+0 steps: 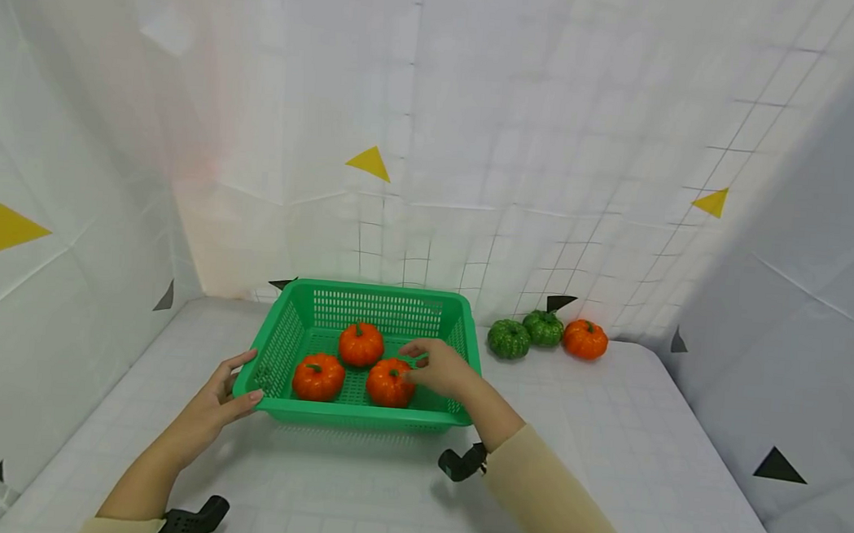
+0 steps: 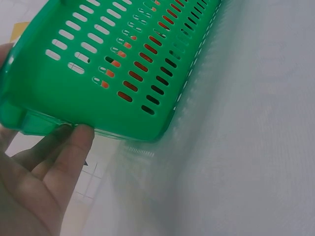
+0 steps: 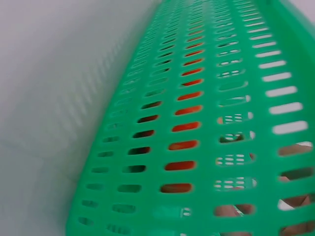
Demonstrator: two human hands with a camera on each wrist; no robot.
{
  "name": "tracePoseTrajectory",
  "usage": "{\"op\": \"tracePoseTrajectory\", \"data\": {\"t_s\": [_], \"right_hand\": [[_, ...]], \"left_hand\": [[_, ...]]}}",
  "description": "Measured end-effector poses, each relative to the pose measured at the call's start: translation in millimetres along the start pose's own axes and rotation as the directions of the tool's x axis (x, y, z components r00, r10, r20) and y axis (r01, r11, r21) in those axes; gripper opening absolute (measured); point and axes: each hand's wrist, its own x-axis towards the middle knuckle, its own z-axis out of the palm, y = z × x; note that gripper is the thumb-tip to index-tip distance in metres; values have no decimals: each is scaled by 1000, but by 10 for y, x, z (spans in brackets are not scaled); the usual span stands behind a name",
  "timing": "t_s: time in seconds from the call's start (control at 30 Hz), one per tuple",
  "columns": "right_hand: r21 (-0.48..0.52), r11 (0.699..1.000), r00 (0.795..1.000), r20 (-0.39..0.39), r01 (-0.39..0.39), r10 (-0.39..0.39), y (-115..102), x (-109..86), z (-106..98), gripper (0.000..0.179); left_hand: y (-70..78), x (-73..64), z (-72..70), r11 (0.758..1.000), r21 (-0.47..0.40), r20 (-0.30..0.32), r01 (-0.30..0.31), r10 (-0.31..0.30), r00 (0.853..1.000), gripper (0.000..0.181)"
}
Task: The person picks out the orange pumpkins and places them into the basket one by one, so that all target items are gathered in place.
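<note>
A green plastic basket (image 1: 367, 411) with slotted walls holds three small orange pumpkins: a back one (image 1: 361, 345), a front left one (image 1: 319, 376) and a front right one (image 1: 389, 383). My left hand (image 1: 215, 400) grips the basket's left end, thumb at the front corner and fingers along the side rim. Close up, the left wrist view has that hand (image 2: 47, 172) at the basket's edge. Over the basket's right half, my right hand (image 1: 444, 369) reaches in with fingers apart, thumb right at the front right pumpkin. In the right wrist view the basket wall (image 3: 197, 142) mostly hides this hand.
To the right of the basket, two green pumpkins (image 1: 508, 339) and another orange pumpkin (image 1: 586, 340) sit near the back of the white table (image 1: 577, 447). White sheeting (image 1: 435, 136) with yellow and black triangles encloses the back and sides.
</note>
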Motion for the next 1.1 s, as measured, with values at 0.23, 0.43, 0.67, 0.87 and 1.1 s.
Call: {"op": "tracePoseTrajectory", "data": {"t_s": [0.23,0.43,0.67,0.87,1.1], "right_hand": [[8,1000,999,-30,30,-30,-61,-133,-99,37],[40,998,997,-63,51,-48,-30,-276,-179,38],[42,999,994,-104,20,-16,-5,-420,-277,40],[74,997,988,-153,3,9,-1,-550,-369,39],[91,996,983,-185,23,-6,52,-691,-478,40]], "left_hand": [[5,-4,9,1000,-13,-2,0,0,1000,75],[14,-5,10,1000,-13,-2,5,-5,1000,75],[19,0,11,1000,-18,0,5,-5,1000,74],[10,7,5,1000,-2,-8,12,-12,1000,74],[6,14,4,1000,-17,-4,20,-20,1000,75]]}}
